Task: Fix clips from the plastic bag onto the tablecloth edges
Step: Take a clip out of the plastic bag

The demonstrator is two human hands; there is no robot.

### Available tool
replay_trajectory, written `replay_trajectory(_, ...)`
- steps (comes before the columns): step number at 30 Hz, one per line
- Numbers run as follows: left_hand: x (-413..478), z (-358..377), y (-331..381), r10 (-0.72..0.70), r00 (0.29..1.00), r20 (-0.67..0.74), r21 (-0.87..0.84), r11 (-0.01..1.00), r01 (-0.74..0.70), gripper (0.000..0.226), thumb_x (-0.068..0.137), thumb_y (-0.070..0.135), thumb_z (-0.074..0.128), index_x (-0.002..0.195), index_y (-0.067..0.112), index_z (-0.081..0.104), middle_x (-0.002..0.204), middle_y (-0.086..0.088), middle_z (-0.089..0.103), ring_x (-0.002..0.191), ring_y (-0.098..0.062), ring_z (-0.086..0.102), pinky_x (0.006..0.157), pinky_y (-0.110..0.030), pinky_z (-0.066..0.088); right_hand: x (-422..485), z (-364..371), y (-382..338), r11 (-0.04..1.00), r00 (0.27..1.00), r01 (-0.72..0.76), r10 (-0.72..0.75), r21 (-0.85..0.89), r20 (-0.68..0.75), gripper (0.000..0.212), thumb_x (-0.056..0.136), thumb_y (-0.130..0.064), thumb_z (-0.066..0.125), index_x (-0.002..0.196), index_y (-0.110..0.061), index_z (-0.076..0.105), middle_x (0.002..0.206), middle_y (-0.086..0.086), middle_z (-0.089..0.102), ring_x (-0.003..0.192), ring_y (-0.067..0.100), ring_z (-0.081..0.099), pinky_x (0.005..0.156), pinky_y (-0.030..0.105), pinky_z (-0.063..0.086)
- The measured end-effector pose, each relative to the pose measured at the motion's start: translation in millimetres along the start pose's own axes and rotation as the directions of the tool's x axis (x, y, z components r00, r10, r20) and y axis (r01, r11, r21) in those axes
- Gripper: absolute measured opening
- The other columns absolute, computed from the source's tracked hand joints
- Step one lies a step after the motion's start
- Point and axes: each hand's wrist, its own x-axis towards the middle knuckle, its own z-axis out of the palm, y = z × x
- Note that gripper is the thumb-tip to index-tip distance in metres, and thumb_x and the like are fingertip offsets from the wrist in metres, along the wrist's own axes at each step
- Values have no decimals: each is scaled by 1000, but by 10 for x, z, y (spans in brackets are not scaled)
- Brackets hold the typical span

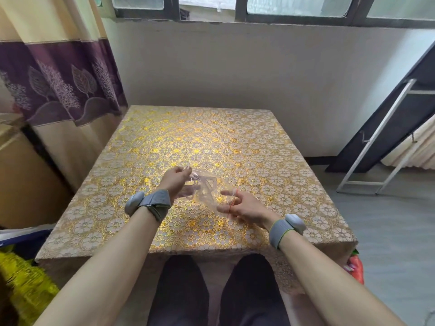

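Dark trousers (183, 290) are seen lowest in the head view, under the near edge of the tablecloth (200, 137). Both bare forearms (113, 267) are stretched forward over it, and a grey band (150, 203) is worn on each wrist.

The bag (204, 187) is held just above the tablecloth, between the two hands and towards the near middle. Its far-left end is pinched by the left hand (175, 182), with fingers curled round the film. Its near-right end, where a thin red strip (233, 202) runs, is pinched between thumb and fingers of the right hand (244, 208). The bag's long axis is thus laid aslant, from far left to near right. Clear clips (200, 184) are faintly made out inside, nearer the left hand; their number cannot be told. The red strip is judged to be the bag's mouth, so the clips would be reached from the right hand's side. No clip is seen on any tablecloth edge yet, and the near edge is closest to both hands.

The tablecloth is glossy gold with a flower pattern, and it hangs over every visible side. Beyond it are seen a pale wall (235, 67) and a dark-framed window (294, 8). A purple-banded curtain (58, 74) hangs at the left, and a metal frame (376, 142) is leant at the right, on a grey floor (388, 220).
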Motion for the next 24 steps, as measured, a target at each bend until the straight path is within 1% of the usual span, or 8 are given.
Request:
replay_trajectory(4, 46, -19, -44, 26, 999, -22, -67, 997, -27, 26, 100, 18, 50, 119, 0, 51, 114, -16, 61, 77, -29, 69, 64, -38, 60, -36, 39, -109, 1000, 999, 5, -4, -17, 34, 67, 79, -33, 81, 137, -23, 51, 101, 3, 71, 81, 11, 63, 71, 26, 48)
replay_trajectory(6, 121, -77, -141, 72, 989, -128, 177, 983, -48, 26, 100, 22, 50, 117, 3, 50, 114, -16, 62, 81, -31, 69, 70, -43, 60, -23, 56, -123, 997, 1000, -4, 6, -71, 18, 69, 78, -37, 81, 139, -24, 49, 101, -4, 69, 88, 8, 63, 72, 24, 46)
replay_trajectory(8, 174, -173, -266, 206, 951, -231, 547, 835, -48, 25, 99, 30, 49, 111, 9, 52, 113, -13, 63, 92, -31, 65, 85, -48, 55, 28, 93, -111, 980, 1000, 1, -5, -198, -22, 78, 75, -47, 81, 142, -26, 46, 104, -7, 66, 93, 9, 63, 74, 24, 47)
replay_trajectory(12, 184, -233, -413, 361, 889, -282, 673, 735, -85, 32, 97, 35, 49, 120, 13, 48, 120, -10, 59, 103, -29, 57, 89, -43, 49, 155, 177, -55, 924, 997, 5, -35, -381, -71, 84, 71, -57, 80, 141, -28, 45, 104, -4, 67, 95, 15, 65, 88, 37, 57)
replay_trajectory(14, 128, -208, -438, 506, 833, -222, 770, 616, -168, 40, 92, 38, 50, 126, 18, 43, 127, -10, 54, 110, -28, 53, 89, -44, 48, 201, 208, -39, 894, 992, 10, -67, -448, -111, 77, 74, -57, 78, 139, -31, 46, 97, -7, 67, 89, 14, 65, 87, 41, 57)
replay_trajectory(17, -112, -143, -447, 635, 769, 76, 828, 390, -403, 51, 88, 39, 56, 135, 22, 42, 141, -5, 45, 125, -24, 44, 100, -44, 42, 274, 226, -9, 819, 980, -21, -96, -573, -173, 67, 78, -63, 72, 134, -33, 51, 104, -6, 70, 97, 19, 66, 91, 44, 54)
replay_trajectory(21, -260, -86, -602, 530, 737, 419, 851, 54, -522, 63, 86, 51, 46, 145, 36, 31, 156, 5, 29, 141, -19, 29, 116, -46, 25, 321, 197, 36, 806, 949, -20, -172, -592, -265, 29, 90, -49, 65, 106, -25, 68, 93, -1, 69, 89, 22, 62, 81, 33, 50)
replay_trajectory(24, -154, -20, -758, 389, 835, 388, 894, 62, -444, 66, 93, 57, 30, 153, 35, 13, 161, 5, 13, 147, -19, 16, 121, -44, 13, 342, 130, 61, 832, 928, 21, -223, -555, -299, 20, 92, -44, 64, 92, -24, 69, 93, -2, 73, 89, 21, 67, 83, 38, 55)
